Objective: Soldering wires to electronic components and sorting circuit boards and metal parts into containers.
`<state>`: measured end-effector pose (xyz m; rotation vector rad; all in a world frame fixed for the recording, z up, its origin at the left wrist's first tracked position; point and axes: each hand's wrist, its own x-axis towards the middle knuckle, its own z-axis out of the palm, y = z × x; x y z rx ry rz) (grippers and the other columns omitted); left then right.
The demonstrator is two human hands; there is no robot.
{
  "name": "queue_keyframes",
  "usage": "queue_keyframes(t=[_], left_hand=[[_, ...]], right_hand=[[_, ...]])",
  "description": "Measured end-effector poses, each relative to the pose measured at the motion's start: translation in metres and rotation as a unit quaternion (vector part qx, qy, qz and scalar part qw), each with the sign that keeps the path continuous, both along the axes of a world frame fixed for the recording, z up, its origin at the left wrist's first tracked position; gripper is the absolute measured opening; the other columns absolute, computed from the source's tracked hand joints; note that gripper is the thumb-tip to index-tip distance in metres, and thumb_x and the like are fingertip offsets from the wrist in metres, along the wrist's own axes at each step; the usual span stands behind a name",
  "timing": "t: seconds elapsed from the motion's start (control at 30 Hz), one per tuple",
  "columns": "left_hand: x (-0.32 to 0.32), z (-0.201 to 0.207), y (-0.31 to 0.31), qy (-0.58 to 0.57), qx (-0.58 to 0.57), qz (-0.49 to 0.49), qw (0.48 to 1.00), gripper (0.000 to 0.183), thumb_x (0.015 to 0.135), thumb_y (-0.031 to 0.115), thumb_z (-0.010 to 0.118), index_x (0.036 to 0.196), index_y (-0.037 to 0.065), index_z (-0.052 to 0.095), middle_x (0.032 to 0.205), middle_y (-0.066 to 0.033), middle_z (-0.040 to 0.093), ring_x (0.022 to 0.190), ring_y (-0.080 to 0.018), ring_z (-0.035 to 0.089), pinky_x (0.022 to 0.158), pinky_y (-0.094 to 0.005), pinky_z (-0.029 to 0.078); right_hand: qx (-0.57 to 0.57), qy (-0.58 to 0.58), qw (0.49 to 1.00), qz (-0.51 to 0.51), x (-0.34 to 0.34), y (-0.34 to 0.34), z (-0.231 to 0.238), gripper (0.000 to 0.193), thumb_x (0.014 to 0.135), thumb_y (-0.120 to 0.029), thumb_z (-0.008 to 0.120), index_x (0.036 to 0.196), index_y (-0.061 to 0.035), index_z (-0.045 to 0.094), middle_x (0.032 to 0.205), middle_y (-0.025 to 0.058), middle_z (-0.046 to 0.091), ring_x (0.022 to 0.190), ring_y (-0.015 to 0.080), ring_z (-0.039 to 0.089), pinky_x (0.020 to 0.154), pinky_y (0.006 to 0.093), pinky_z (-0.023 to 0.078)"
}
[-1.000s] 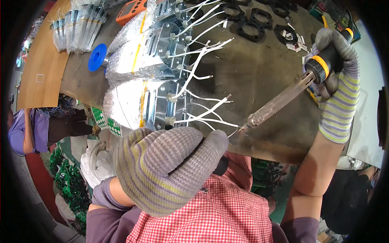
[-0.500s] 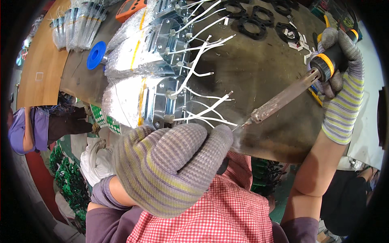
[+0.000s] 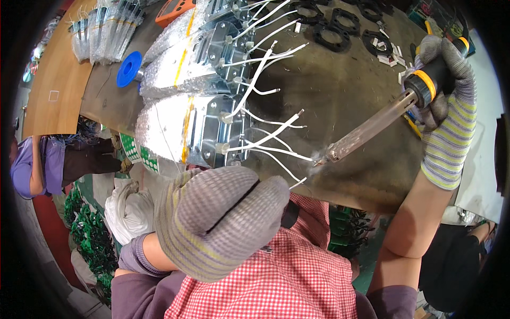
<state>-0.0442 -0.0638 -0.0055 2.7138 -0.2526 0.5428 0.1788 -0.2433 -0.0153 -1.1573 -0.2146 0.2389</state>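
My right hand [image 3: 446, 80], in a striped knit glove, grips the black handle of a soldering iron [image 3: 366, 127]. Its tip meets the end of a white wire lead [image 3: 281, 150], with a wisp of smoke there. My left hand [image 3: 223, 218], gloved alike, is closed below the leads, thumb and fingers together. A thin solder wire [image 3: 162, 127] runs down behind this glove, and a short pale end [image 3: 298, 183] juts past the fingertips; the grip itself is hidden. The leads come from bubble-wrapped metal plate assemblies [image 3: 212, 133] banded in yellow.
A blue spool [image 3: 128, 69] stands left of the assemblies. More wrapped bundles [image 3: 109, 34] lie at the far left, beside an orange meter [image 3: 174, 11]. Black ring-shaped parts [image 3: 332, 37] and small white pieces [image 3: 390, 56] sit at the back right. Another person [image 3: 40, 167] is at the left.
My left hand has drawn back left and slightly down from the iron's tip. The tip now meets a lead end. The assemblies have shifted slightly in view; my right hand has barely moved.
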Motion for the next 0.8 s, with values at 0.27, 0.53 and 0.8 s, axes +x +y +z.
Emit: queue_keyframes(t=[0.27, 0.53, 0.8], left_hand=[[-0.010, 0.005, 0.009, 0.046, -0.105, -0.058, 0.992, 0.026, 0.070, -0.001, 0.078, 0.094, 0.004, 0.069, 0.082, -0.0083, 0.063, 0.067, -0.0229, 0.062, 0.060, -0.0320, 0.050], [-0.020, -0.026, 0.000, -0.027, -0.038, -0.010, 0.999, 0.025, 0.070, -0.003, 0.079, 0.090, 0.005, 0.068, 0.081, -0.0079, 0.065, 0.063, -0.0227, 0.062, 0.056, -0.0317, 0.049], [-0.031, -0.050, 0.000, 0.046, -0.065, 0.013, 0.997, 0.049, 0.073, 0.028, 0.070, 0.117, 0.008, 0.066, 0.113, -0.0106, 0.065, 0.095, -0.0300, 0.066, 0.079, -0.0416, 0.052]], right_hand=[[0.011, -0.028, 0.999, 0.032, 0.021, -0.023, -0.008, 0.023, 0.087, -0.026, 0.068, 0.099, -0.0062, 0.066, 0.091, 0.0087, 0.068, 0.055, 0.0128, 0.064, 0.036, 0.0189, 0.046], [-0.032, -0.053, 0.996, -0.069, 0.008, -0.004, -0.004, 0.033, 0.089, -0.026, 0.065, 0.108, 0.0006, 0.063, 0.092, 0.0103, 0.067, 0.065, 0.0130, 0.065, 0.050, 0.0205, 0.055], [-0.083, 0.029, 0.995, 0.043, 0.010, -0.005, -0.013, 0.020, 0.089, -0.028, 0.066, 0.093, -0.0084, 0.063, 0.075, -0.0023, 0.060, 0.036, 0.0049, 0.037, 0.032, 0.0183, 0.030]])
